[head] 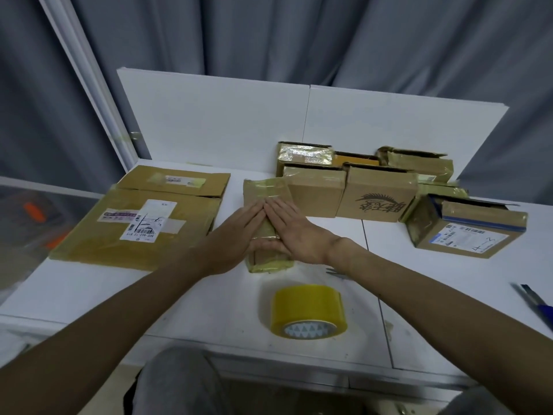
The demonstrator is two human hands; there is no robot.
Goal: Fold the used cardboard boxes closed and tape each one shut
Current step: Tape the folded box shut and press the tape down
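A small, long cardboard box (263, 190) wrapped in shiny yellowish tape lies in the middle of the white table (185, 295). Both my hands rest flat on top of it, side by side, fingers straight and together. My left hand (236, 235) covers its left part and my right hand (294, 227) its right part, with the thumbs meeting near the box's front. A roll of yellow packing tape (308, 311) stands on the table just in front of the box, touched by neither hand.
A large flat taped box with shipping labels (134, 226) lies at the left. Several small cardboard boxes (377, 190) stand at the back right, one with a blue strip (466, 226) nearer the right. A blue-handled tool (535, 304) lies at the right edge. White boards (224, 121) stand behind.
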